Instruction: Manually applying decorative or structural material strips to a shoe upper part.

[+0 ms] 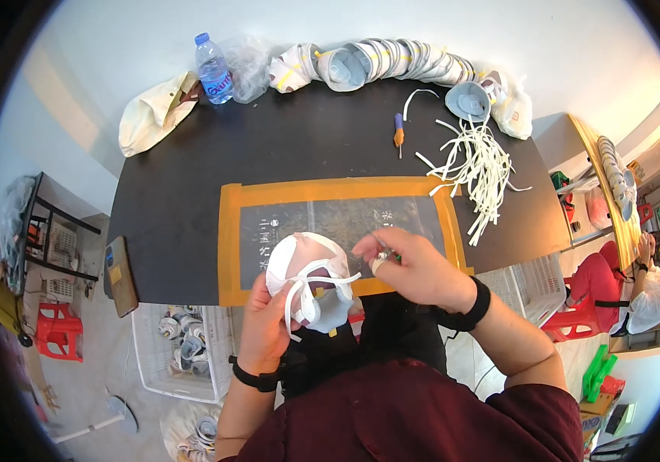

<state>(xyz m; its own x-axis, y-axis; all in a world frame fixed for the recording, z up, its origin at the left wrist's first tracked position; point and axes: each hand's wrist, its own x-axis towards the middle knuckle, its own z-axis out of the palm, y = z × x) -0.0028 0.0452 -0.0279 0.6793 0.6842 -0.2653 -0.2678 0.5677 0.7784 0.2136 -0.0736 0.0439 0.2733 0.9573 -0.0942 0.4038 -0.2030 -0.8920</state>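
My left hand (262,319) grips a shoe upper (310,266) in white, pale pink and grey above the table's front edge. White laces cross its opening, and their loose ends hang over it. To the right of the upper, apart from it, my right hand (411,268) is closed with thumb and fingers together. Something thin and small with a metallic look shows at its fingertips, but I cannot make out its kind. Beyond both hands, a dark work area framed by orange tape (337,187) lies on the black table (168,215).
Loose white laces (480,165) lie heaped at the right, near an orange-and-blue-handled tool (398,131). Stacked uppers (407,61) line the wall, beside a water bottle (213,69) and cream bag (157,112). A phone (120,273) sits at the left edge; crates (183,389) stand below.
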